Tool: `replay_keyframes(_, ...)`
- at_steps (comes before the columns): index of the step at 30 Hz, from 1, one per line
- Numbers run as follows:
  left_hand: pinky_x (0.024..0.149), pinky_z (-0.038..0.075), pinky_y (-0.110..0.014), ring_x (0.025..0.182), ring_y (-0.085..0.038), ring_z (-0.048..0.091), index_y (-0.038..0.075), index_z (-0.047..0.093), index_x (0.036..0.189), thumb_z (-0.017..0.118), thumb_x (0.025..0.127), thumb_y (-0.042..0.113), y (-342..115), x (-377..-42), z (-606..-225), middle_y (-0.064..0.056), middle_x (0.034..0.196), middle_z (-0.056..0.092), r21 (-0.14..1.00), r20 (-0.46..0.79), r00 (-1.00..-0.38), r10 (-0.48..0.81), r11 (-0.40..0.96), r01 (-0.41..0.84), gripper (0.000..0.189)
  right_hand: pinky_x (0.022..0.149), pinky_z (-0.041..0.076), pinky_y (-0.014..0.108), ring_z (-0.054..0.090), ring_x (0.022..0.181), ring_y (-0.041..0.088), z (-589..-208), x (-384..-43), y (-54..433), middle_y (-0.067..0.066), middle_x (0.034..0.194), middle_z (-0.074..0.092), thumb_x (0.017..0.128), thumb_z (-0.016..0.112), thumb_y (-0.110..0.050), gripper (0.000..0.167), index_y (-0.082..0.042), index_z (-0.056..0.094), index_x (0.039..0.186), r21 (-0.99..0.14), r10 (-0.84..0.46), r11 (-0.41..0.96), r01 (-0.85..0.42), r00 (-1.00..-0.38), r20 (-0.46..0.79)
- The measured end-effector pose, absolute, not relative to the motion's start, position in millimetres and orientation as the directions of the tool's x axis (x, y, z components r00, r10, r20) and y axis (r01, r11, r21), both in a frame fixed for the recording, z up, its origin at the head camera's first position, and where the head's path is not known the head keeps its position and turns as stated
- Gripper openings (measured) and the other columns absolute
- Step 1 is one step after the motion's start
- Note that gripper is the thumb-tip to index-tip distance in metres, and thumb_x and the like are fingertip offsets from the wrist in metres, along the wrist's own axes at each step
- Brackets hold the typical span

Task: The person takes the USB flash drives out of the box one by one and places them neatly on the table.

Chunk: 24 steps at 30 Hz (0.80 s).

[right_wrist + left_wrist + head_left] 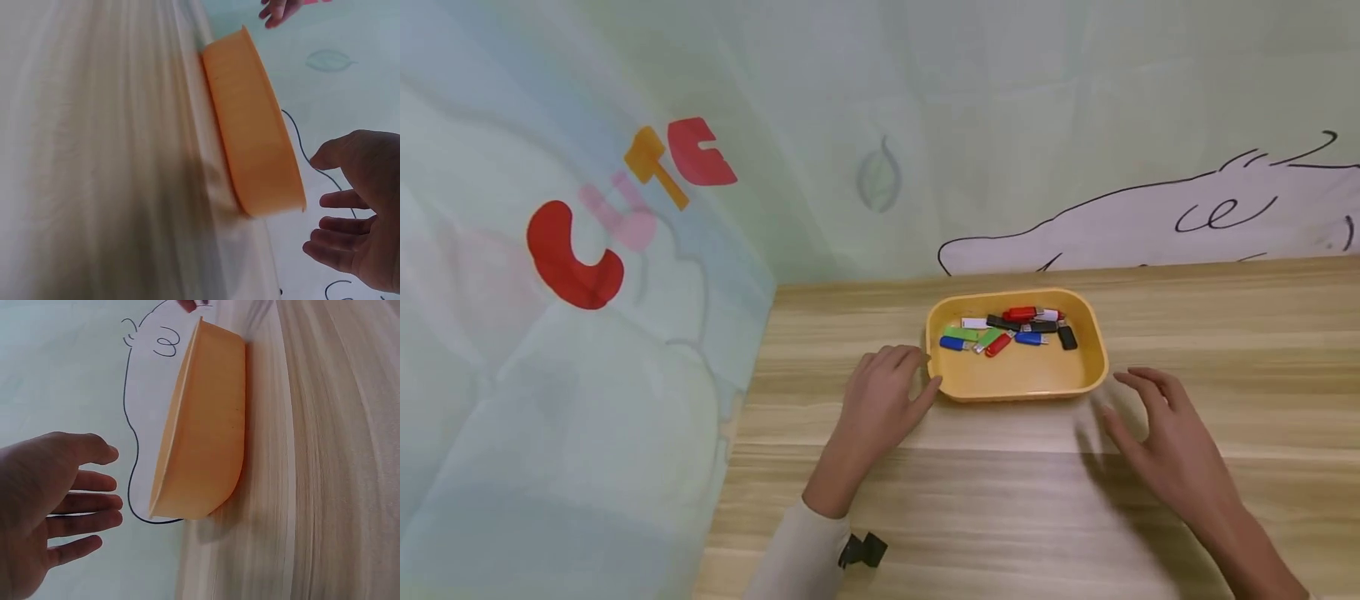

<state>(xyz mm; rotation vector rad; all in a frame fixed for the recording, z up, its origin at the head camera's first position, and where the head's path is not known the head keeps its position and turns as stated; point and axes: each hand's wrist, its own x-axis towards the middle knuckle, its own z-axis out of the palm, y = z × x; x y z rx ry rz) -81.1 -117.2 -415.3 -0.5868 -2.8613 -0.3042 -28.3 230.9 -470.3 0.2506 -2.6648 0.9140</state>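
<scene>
- On the wooden table (1000, 492), near its far edge, a yellow tray (1022, 373) is placed, its long sides set roughly along the backdrop.
- Within it, USB sticks (1001, 342) in red, blue, green, black and white are gathered mostly toward the back, some overlapped; from both wrist views they are hidden by the tray's walls.
- Just beside the tray's left end, the left hand (883, 400) is held, its fingers loosely extended; a gap to the tray is shown in the left wrist view.
- Near the front right corner, the right hand (1176, 450) is held apart from the tray, fingers relaxed and slightly bent.
- By the pale left sleeve (797, 550), a black bow (863, 551) is seen.
- Behind the tray, the table is bounded by a pale backdrop (820, 167), printed with a leaf outline (878, 177) and a line-drawn figure (1120, 221).
- To the left, the table is closed off by a side sheet (587, 417) marked with coloured letters (568, 258).
</scene>
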Motion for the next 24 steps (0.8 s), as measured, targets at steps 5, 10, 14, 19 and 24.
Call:
replay_keyframes(5,0.092,0.057,-0.037,0.108,-0.022,0.07,0.012,0.076,0.115,0.08,0.096,0.034,-106.5,-101.5,-418.2,-0.002,0.115,0.077,0.173,0.188,-0.902,0.389,0.891,0.42,0.03,0.099,0.044,0.073,0.049,0.134,0.053,-465.0,-44.7,222.7,0.032,0.149,0.05,0.091,0.084,-0.018,0.063,0.007,0.057,0.142,-0.599,-0.095,0.755,-0.269,-0.947,0.306)
replay_keyframes(10,0.095,0.055,-0.036,0.109,-0.021,0.067,0.011,0.077,0.116,0.077,0.098,0.034,-97.5,-117.8,-419.3,-0.002,0.117,0.076,0.156,0.134,-0.903,0.408,0.891,0.426,0.03,0.104,0.041,0.077,0.044,0.141,0.059,-462.3,-54.4,217.2,0.031,0.164,0.038,0.094,0.081,-0.034,0.084,0.006,0.042,0.157,-0.589,-0.128,0.774,-0.231,-0.969,0.211)
replay_keyframes(14,0.094,0.053,-0.036,0.11,-0.02,0.064,0.011,0.077,0.117,0.076,0.099,0.034,-91.1,-128.3,-420.4,-0.001,0.12,0.076,0.132,0.097,-0.9,0.425,0.891,0.435,0.029,0.107,0.039,0.076,0.039,0.145,0.061,-461.6,-58.7,212.6,0.03,0.171,0.026,0.097,0.075,-0.05,0.095,0.005,0.032,0.163,-0.561,-0.136,0.809,-0.175,-0.985,0.111)
replay_keyframes(19,0.093,0.05,-0.035,0.105,-0.018,0.058,0.014,0.079,0.118,0.076,0.099,0.035,-83.5,-137.4,-422.5,0.001,0.118,0.076,0.084,0.038,-0.904,0.427,0.9,0.428,0.028,0.107,0.04,0.075,0.039,0.145,0.062,-460.9,-61.5,208.5,0.034,0.169,0.026,0.099,0.07,-0.055,0.099,0.008,0.028,0.163,-0.531,-0.132,0.835,-0.146,-0.989,0.064)
replay_keyframes(24,0.091,0.047,-0.035,0.101,-0.018,0.054,0.016,0.081,0.117,0.074,0.1,0.037,-79.9,-145.2,-427.7,0.003,0.113,0.076,0.002,0.023,-0.895,0.445,0.895,0.445,0.028,0.107,0.04,0.074,0.036,0.148,0.058,-462.3,-62.8,207.8,0.032,0.17,0.024,0.1,0.067,-0.057,0.099,0.008,0.027,0.163,-0.522,-0.13,0.842,-0.14,-0.99,0.055)
